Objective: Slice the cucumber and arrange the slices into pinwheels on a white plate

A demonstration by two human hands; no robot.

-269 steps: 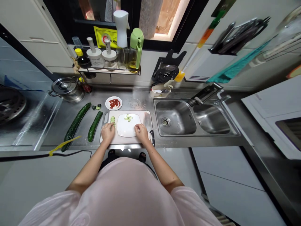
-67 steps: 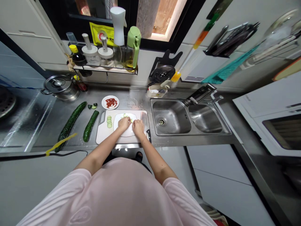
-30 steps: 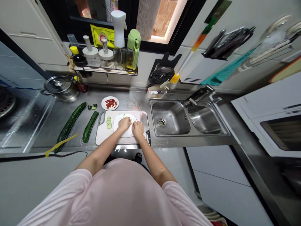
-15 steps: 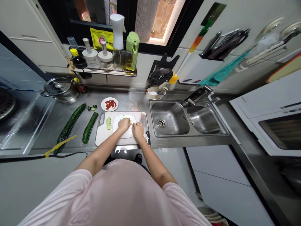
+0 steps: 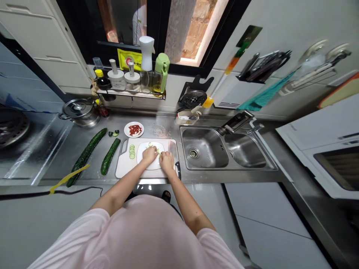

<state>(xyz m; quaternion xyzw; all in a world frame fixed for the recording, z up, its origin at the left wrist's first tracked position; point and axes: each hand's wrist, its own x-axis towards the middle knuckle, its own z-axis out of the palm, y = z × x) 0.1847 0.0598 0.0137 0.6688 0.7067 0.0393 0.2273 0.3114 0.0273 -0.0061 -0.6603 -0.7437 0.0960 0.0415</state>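
A white plate (image 5: 142, 150) rests on the white cutting board (image 5: 123, 167), with pale green cucumber slices (image 5: 152, 144) along its far side. Over the plate, my left hand (image 5: 150, 154) has its fingers closed on a cucumber slice. Just to its right, my right hand (image 5: 167, 160) pinches at a slice near the plate's right side; the fingertips partly hide it. A short row of cucumber slices (image 5: 131, 151) lies on the board left of the plate. The knife (image 5: 178, 169) lies at the board's right edge, its black handle showing beside my right hand.
Left of the board lie a cut cucumber (image 5: 110, 157) and a longer one (image 5: 87, 157). Cucumber ends (image 5: 113, 133) and a small plate of chopped red pieces (image 5: 134, 130) sit behind. A lidded pot (image 5: 80, 112) stands back left; the double sink (image 5: 203, 149) is at right.
The camera view has shifted, so the whole scene sits lower in the picture. My hands stay over the plate, with small finger movements at the cucumber slices.
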